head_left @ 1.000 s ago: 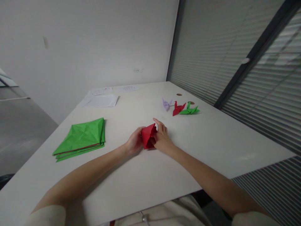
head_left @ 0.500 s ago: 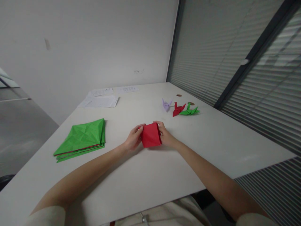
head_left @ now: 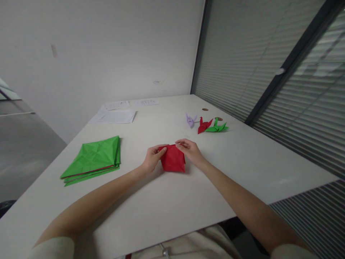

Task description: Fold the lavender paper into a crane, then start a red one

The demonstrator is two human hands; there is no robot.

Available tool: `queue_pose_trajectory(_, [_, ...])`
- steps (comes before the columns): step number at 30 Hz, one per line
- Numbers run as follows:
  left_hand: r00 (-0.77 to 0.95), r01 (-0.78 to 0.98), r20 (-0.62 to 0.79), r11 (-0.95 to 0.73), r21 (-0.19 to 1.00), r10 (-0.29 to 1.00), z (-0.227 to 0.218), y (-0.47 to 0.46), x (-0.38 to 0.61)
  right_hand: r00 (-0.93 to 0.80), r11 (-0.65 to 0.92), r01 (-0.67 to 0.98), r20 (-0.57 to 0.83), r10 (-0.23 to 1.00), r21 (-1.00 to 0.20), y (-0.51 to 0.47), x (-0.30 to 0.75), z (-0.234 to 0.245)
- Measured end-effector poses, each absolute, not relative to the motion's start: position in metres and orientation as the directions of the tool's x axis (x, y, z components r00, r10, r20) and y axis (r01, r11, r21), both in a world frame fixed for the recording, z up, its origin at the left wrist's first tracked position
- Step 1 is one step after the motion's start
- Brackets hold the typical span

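Observation:
A folded square of red origami paper [head_left: 173, 160] is held between my two hands over the near middle of the white table. My left hand [head_left: 153, 157] grips its left upper edge, thumb on top and fingers behind. At the upper right corner, my right hand [head_left: 190, 149] pinches the paper between thumb and fingertips. Beyond my right hand lie three folded paper cranes: a lilac one [head_left: 191, 121], a red one [head_left: 204, 125] and a green one [head_left: 217, 127]. The underside of the red paper is hidden.
To the left lies a stack of creased green paper sheets [head_left: 94, 156] with a red layer showing. Printed white sheets [head_left: 115, 116] rest at the table's far left. A wall stands behind, and a window with blinds [head_left: 229, 64] runs along the right side.
The red paper has tilted and dropped slightly toward me. My right hand has moved from its right side to the upper right corner, and my left thumb now lies on its face.

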State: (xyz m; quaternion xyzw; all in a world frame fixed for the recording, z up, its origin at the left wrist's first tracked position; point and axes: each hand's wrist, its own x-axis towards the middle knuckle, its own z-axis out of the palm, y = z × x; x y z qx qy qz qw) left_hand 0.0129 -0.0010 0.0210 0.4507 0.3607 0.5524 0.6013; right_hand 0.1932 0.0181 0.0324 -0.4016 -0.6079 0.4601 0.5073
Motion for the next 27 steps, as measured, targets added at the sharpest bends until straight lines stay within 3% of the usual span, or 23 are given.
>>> queue_pose_trajectory(4, [0.088, -0.274, 0.108, -0.08, 0.958, 0.99, 0.0188, -0.0027, 0.0146, -0.126, 0.329, 0.091, 0.317, 0.94, -0.94, 0.0211, 0.1931, 0.0291])
queue_pose_trajectory(11, [0.114, -0.31, 0.097, -0.057, 0.949, 0.989, 0.0198, -0.0028, 0.0121, -0.077, 0.381, 0.126, 0.374, 0.924, -0.916, 0.0223, 0.1978, 0.0301])
queue_pose_trajectory(18, [0.083, -0.321, 0.09, -0.059, 0.945, 0.992, 0.0205, -0.0016, 0.0107, -0.181, 0.486, 0.173, 0.457, 0.871, -0.857, 0.019, 0.1998, 0.034])
queue_pose_trajectory(27, [0.093, -0.329, 0.075, -0.04, 0.944, 0.993, 0.019, 0.0021, 0.0094, -0.14, 0.523, 0.315, 0.506, 0.851, -0.792, 0.0203, 0.2022, 0.0326])
